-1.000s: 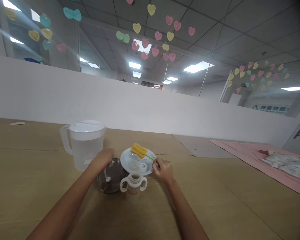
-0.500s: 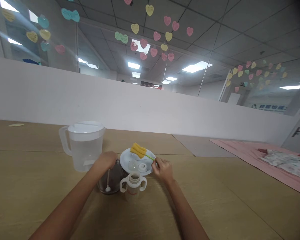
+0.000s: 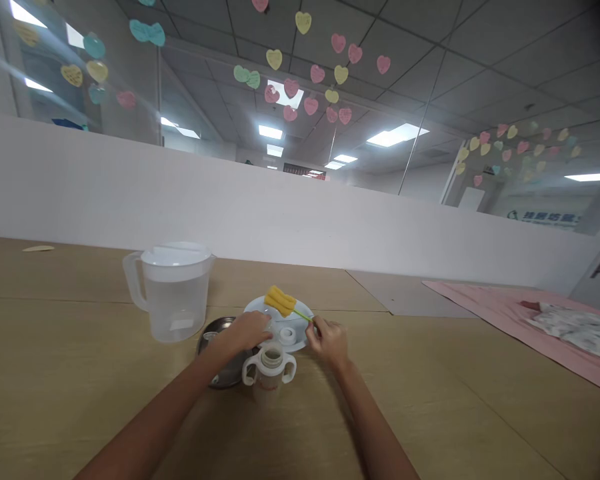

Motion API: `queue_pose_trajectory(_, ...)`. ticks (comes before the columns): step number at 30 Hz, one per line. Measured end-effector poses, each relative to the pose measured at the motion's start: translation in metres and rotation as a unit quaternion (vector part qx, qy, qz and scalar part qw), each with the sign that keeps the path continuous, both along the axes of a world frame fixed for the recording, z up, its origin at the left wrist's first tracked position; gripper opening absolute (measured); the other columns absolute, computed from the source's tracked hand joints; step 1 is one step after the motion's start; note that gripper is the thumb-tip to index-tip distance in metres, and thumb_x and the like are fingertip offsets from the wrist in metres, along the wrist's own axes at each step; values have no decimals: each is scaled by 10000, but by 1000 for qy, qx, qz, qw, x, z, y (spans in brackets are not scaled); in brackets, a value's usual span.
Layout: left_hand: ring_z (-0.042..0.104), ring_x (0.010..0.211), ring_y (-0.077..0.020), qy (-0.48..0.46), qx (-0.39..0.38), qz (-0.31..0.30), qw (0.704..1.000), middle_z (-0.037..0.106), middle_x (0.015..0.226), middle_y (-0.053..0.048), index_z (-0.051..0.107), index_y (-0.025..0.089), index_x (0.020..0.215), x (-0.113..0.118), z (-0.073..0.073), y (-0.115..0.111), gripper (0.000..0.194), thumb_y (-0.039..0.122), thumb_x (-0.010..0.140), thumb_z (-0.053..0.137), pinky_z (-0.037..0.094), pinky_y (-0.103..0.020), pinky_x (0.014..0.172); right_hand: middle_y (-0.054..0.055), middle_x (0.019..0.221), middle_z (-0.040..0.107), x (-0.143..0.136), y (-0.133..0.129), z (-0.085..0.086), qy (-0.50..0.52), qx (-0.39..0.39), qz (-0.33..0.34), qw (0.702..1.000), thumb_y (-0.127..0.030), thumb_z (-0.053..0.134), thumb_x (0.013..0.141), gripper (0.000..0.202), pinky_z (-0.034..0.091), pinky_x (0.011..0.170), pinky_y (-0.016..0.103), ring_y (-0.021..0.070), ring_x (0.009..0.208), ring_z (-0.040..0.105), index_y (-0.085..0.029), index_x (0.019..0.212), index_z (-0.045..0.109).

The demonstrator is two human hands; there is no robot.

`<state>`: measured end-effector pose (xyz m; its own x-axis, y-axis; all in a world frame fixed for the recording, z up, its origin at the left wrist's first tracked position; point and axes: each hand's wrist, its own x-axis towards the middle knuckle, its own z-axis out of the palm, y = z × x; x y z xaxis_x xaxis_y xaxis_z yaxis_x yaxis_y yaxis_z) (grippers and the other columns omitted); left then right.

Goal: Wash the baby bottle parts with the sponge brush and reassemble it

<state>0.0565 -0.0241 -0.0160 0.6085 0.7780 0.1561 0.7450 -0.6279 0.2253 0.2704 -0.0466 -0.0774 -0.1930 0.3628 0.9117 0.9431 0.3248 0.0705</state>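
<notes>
My right hand [image 3: 329, 341] is closed around the green handle of a yellow sponge bottle brush [image 3: 280, 301], its sponge head above the white plate [image 3: 300, 342]. My left hand [image 3: 250, 330] reaches over the plate's left edge, thumb and finger apart. A clear dome-shaped piece on the plate is now hidden behind it. On the plate lies a white ring cap [image 3: 287, 335]. In front stands an uncapped baby bottle [image 3: 269, 377] with two white handles, upright. A steel bowl [image 3: 225, 381] with small parts sits under my left wrist, partly covered.
A lidded clear pitcher [image 3: 176, 300] containing water stands at the back left. A pink cloth [image 3: 505, 313] with patterned fabric [image 3: 577, 328] on it covers the right side. A white wall [image 3: 280, 213] runs behind the table. A thin pale strip [image 3: 39, 249] lies far left.
My left hand has moved right, from the steel bowl to over the plate's left edge. My right hand still holds the brush in nearly the same place.
</notes>
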Motion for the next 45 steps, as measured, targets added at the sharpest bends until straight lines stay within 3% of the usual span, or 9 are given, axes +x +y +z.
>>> queue_pose_trajectory(7, 580, 956, -258, -19, 12, 7, 1000, 607, 1086, -177, 530, 92, 1110, -6, 19, -3, 397, 326, 843, 353, 418, -328, 816, -26, 442, 486, 3, 3, -4, 23, -6, -9, 1000, -215, 416, 788, 225, 241, 476, 217, 78, 397, 400, -167, 602, 532)
queue_pose_trajectory(14, 570, 984, -235, -153, 1, 14, 988, 604, 1116, -140, 449, 89, 1245, -24, 36, 6, 536, 424, 842, 330, 416, -295, 829, -14, 454, 513, 6, 7, -7, 87, -17, -40, 995, -230, 392, 802, 262, 228, 455, 214, 83, 400, 422, -167, 600, 548)
queue_pose_trajectory(19, 569, 986, -214, -298, -79, 11, 951, 546, 1224, -93, 447, 147, 1258, -30, 49, 5, 581, 511, 815, 356, 437, -283, 833, -11, 456, 515, 3, 7, -6, 97, -31, -50, 993, -245, 381, 807, 280, 213, 445, 217, 85, 397, 423, -167, 596, 549)
queue_pose_trajectory(25, 568, 962, -194, -405, -154, -1, 901, 523, 1236, -102, 437, 135, 1258, -28, 56, 3, 545, 456, 823, 367, 467, -298, 824, -10, 455, 516, -3, 3, -3, 97, -44, -28, 994, -231, 389, 801, 264, 233, 450, 211, 86, 404, 435, -166, 608, 558)
queue_pose_trajectory(34, 516, 1048, -202, -395, -173, -32, 902, 477, 1265, -105, 439, 159, 1257, -27, 36, 21, 558, 508, 842, 305, 499, -281, 780, -22, 453, 485, -7, -2, -2, 89, -42, 65, 993, -221, 413, 781, 228, 284, 473, 197, 78, 423, 418, -164, 624, 568)
queue_pose_trajectory(38, 525, 1026, -201, -369, -161, -58, 914, 527, 1206, -87, 500, 177, 1193, -24, 39, 12, 530, 522, 844, 301, 490, -283, 764, -30, 446, 457, -7, -3, -3, 111, -36, 80, 990, -230, 405, 789, 227, 290, 470, 198, 79, 421, 408, -162, 643, 565)
queue_pose_trajectory(45, 576, 938, -199, -356, -40, -34, 933, 633, 1050, -72, 579, 155, 1080, -18, 50, 2, 445, 466, 836, 373, 462, -285, 786, -33, 458, 453, -11, -6, 1, 111, -36, 93, 989, -212, 403, 795, 212, 294, 469, 201, 79, 421, 403, -158, 659, 557)
